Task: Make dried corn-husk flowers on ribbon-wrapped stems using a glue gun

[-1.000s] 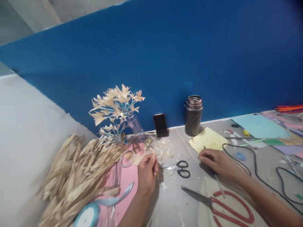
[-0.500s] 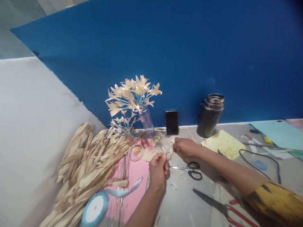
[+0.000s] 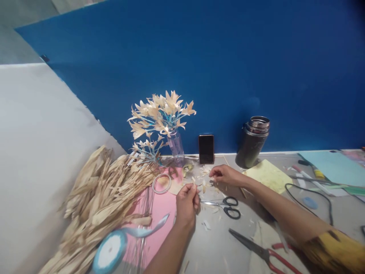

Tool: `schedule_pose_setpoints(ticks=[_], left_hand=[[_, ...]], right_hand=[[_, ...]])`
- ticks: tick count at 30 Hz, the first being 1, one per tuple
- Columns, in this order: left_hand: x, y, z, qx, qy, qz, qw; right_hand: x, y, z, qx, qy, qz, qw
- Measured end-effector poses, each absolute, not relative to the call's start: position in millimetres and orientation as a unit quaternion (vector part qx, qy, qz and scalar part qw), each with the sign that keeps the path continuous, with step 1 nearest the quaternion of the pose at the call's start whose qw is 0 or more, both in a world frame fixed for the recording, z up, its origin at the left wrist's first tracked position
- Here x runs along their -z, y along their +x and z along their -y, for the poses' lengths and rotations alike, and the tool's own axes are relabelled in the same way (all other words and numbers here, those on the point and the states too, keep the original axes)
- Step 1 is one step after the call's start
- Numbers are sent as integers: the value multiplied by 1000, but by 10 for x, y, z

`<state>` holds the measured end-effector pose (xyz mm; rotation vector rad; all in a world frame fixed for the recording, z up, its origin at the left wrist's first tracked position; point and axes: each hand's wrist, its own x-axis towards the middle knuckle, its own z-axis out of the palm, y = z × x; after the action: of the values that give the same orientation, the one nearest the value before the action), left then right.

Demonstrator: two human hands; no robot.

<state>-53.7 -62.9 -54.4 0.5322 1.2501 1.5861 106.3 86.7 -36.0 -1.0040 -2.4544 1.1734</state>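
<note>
With thumb and fingers pinched together, my left hand holds a small pale husk piece whose tip shows above the fingertips. My right hand hovers over scattered pale petals, its fingers loosely bent and apart, with nothing visible in them. Small scissors with black handles lie just right of my left hand. Behind stand pale husk flowers on blue stems in a clear purple-tinted vase.
Dried corn husks heap at the left, beside pink paper, a blue ribbon roll and a tape ring. A phone and dark flask stand at the back. Red-handled shears lie in front right, yellow paper behind.
My right hand has drawn slightly right, away from my left hand, and its fingers have loosened apart. My left hand stays pinched; the view has shifted slightly.
</note>
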Motion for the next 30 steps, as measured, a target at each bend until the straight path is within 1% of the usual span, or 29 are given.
schedule_pose_setpoints(ticks=[7, 11, 15, 19, 22, 26, 28, 30], left_hand=[[528, -562, 594, -664, 211, -490, 524], [491, -567, 563, -674, 203, -474, 529], [418, -505, 514, -662, 222, -477, 534], [324, -369, 440, -653, 262, -497, 507], [270, -249, 397, -627, 320, -518, 485], [249, -146, 384, -582, 369, -538, 486], [236, -157, 394, -563, 397, -564, 455], [204, -206, 408, -563, 440, -601, 357]], right_hand=[[346, 1069, -849, -426, -375, 809, 152], [284, 1078, -837, -443, -362, 804, 161], [200, 1157, -746, -491, -332, 787, 173], [66, 1290, -530, -568, -310, 734, 206], [-42, 1382, -373, -629, -318, 668, 241], [-99, 1479, -260, -649, -357, 612, 276], [-74, 1530, -233, -642, -379, 596, 298], [-28, 1584, -209, -641, -391, 581, 315]])
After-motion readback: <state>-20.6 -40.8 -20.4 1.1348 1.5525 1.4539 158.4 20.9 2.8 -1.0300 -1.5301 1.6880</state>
